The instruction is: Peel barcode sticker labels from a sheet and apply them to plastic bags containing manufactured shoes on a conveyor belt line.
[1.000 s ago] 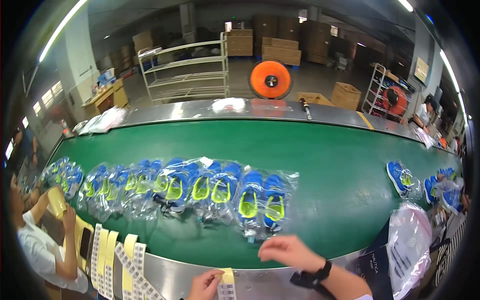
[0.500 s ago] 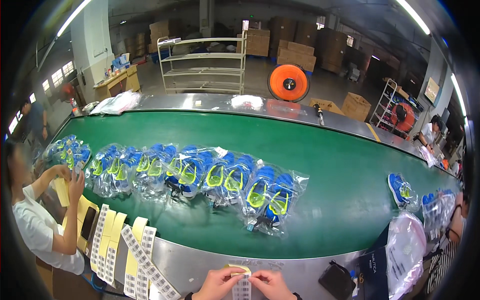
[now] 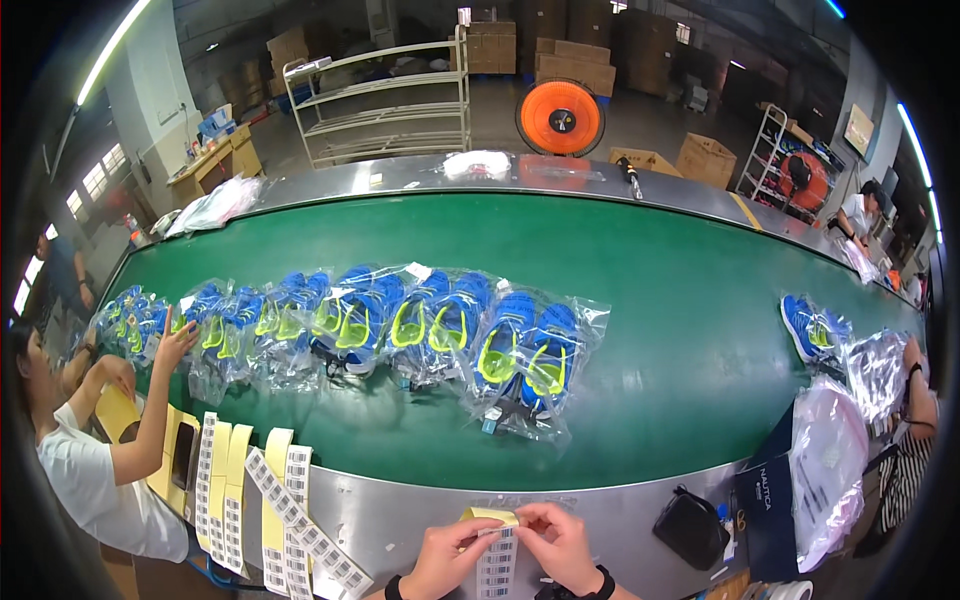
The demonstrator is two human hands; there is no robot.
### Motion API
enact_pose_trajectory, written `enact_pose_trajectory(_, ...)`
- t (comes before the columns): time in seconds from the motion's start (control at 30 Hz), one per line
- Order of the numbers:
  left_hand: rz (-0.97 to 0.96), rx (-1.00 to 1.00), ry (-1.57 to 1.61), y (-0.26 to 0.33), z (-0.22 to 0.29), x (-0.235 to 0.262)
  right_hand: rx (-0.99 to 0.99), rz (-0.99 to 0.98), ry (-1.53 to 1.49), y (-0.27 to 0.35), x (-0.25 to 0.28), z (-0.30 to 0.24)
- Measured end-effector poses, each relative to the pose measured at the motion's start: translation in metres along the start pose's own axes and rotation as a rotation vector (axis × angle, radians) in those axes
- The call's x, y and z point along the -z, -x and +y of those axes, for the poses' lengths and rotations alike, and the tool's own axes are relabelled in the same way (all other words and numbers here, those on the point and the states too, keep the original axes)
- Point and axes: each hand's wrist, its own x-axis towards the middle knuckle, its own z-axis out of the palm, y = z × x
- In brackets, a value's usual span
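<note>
A strip of barcode labels [image 3: 497,565] with yellow backing folded over at its top hangs between my hands, close to the near metal edge. My left hand [image 3: 447,557] pinches its upper left side between thumb and fingers. At the upper right corner of the strip, my right hand [image 3: 556,546] has its thumb and fingertips closed; whether a single label is peeled there is hidden. Beyond my hands lies a row of blue shoes with lime-green linings in clear bags, the nearest pair [image 3: 524,352] being on the green belt [image 3: 670,400].
More label strips [image 3: 290,510] lie on the metal ledge at left, beside a co-worker's raised arm [image 3: 150,430]. To the right are a black pouch [image 3: 690,528], a dark box [image 3: 768,515] with clear plastic bags [image 3: 828,470], and another person's arm [image 3: 918,390].
The view has tipped lower and my hands appear higher, still on the strip. At left, the co-worker's hand has reached out toward the bagged shoes. At right, the other person's hand has shifted over a bag.
</note>
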Motion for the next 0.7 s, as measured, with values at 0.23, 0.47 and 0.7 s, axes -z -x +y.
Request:
enact_pose_trajectory(0.23,-0.002,-0.041,-0.147,-0.009,0.004,-0.002,0.200,-0.006,0.287,-0.008,0.008,-0.024)
enact_pose_trajectory(0.47,-0.035,0.060,-0.050,-0.001,0.012,0.004,0.329,-0.025,0.314,-0.006,-0.001,0.001)
enact_pose_trajectory(0.7,-0.074,0.070,0.012,-0.001,0.030,-0.001,0.501,0.128,0.455,0.007,-0.001,-0.013)
